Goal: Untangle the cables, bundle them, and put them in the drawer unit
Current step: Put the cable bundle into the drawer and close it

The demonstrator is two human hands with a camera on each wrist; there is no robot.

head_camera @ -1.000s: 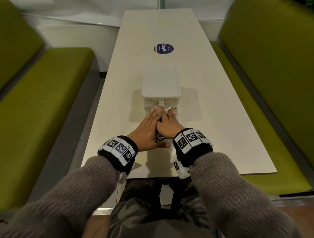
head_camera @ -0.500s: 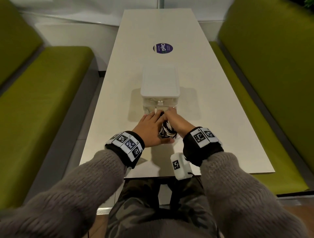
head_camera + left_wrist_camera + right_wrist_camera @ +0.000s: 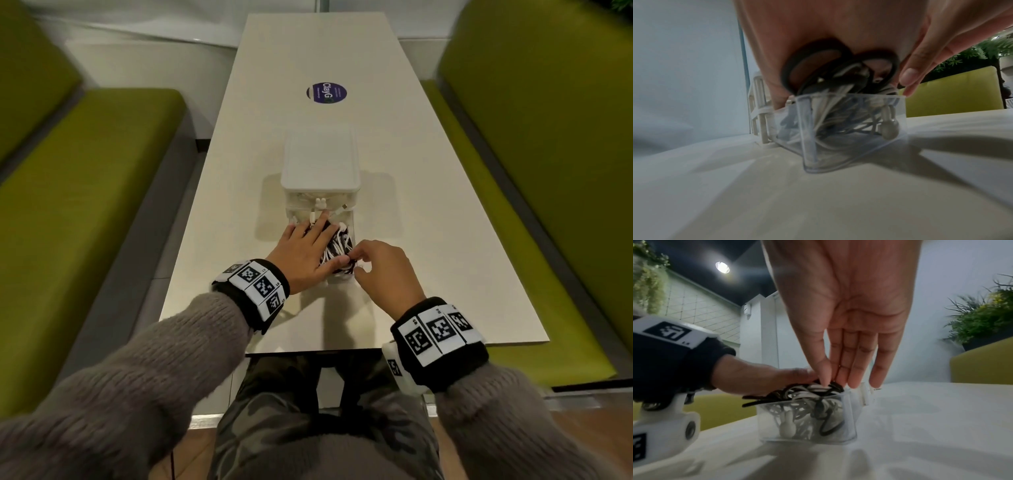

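The white drawer unit (image 3: 320,161) stands mid-table with its clear lower drawer (image 3: 339,279) pulled out toward me. Black and white cables (image 3: 337,246) fill that drawer and bulge above its rim (image 3: 807,389). My left hand (image 3: 305,250) lies flat on top of them, fingers straight, pressing down; black loops (image 3: 818,68) show under its palm. My right hand (image 3: 383,270) hovers at the drawer's near right corner with its fingers (image 3: 849,369) pointing down and its fingertips touching the topmost cables. A white rabbit-shaped knob (image 3: 787,425) shows through the drawer's front wall (image 3: 849,129).
The long white table (image 3: 428,205) carries a round purple sticker (image 3: 326,93) beyond the unit. Green benches (image 3: 85,192) run along both sides. The table's near edge (image 3: 342,349) is just behind my wrists.
Half a second ago both hands held the cable bundle just in front of the unit. Now the bundle sits in the drawer, my left hand flat on it, my right hand shifted right.
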